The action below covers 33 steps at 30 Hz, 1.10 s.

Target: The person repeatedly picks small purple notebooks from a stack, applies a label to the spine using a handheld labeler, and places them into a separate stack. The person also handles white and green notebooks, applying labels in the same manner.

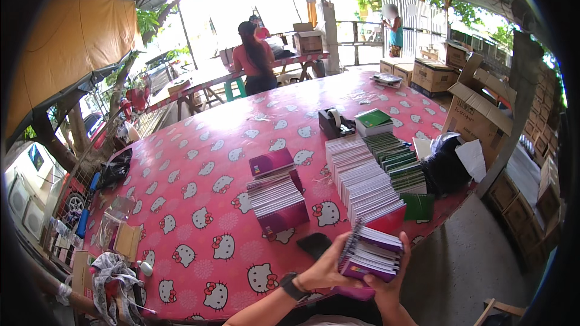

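A stack of small purple spiral notebooks (371,252) is held between my two hands near the table's front edge. My left hand (329,267), with a dark watch on the wrist, grips the stack's left side. My right hand (389,274) wraps the right side, thumb at the lower edge. Just beyond lies a long row of notebooks (359,181) with pale page edges and a red cover at its near end. To the left sits a shorter row of purple notebooks (277,196). A black flat object (314,244) is partly hidden behind my left hand.
Green notebooks (396,160) line the right side beside a black bag (447,169). A tape dispenser (334,124) stands behind the rows. An open cardboard box (480,108) is at the right edge. A crumpled cloth (115,284) lies front left. People stand beyond the pink table (199,193).
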Motion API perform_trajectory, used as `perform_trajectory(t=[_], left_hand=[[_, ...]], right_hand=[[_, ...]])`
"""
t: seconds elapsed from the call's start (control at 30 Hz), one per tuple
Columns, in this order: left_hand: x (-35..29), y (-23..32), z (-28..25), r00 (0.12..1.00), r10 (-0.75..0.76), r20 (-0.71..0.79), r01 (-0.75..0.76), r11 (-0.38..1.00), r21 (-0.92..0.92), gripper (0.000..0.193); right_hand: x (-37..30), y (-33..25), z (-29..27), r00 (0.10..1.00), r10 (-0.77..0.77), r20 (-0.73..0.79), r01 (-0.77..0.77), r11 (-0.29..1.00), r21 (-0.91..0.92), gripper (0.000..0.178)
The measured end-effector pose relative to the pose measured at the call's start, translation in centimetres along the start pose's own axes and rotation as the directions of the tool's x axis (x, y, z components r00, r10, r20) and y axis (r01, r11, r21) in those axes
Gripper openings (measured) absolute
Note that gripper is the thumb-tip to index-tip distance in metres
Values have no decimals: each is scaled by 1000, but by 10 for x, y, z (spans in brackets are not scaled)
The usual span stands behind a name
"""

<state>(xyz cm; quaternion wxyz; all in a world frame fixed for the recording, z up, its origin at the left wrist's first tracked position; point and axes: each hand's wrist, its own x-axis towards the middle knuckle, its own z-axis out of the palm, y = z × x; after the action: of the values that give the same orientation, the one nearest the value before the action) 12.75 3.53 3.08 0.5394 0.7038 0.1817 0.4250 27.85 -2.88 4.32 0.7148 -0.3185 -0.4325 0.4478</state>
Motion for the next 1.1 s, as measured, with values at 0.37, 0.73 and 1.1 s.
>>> perform_trajectory(t=[0.37,0.73,1.1], left_hand=[[-153,101,-181,594,-483,-643,309,875,-372,53],[-236,68,-371,94,-589,-802,797,528,-294,60],[-289,3,-308,160,227,-961,47,970,237,57]], right_hand=[[33,44,49,769,176,614,310,738,-599,64],[28,62,87,641,145,753,356,814,-460,30],[66,245,344,660,-9,752,311,913,-263,31]])
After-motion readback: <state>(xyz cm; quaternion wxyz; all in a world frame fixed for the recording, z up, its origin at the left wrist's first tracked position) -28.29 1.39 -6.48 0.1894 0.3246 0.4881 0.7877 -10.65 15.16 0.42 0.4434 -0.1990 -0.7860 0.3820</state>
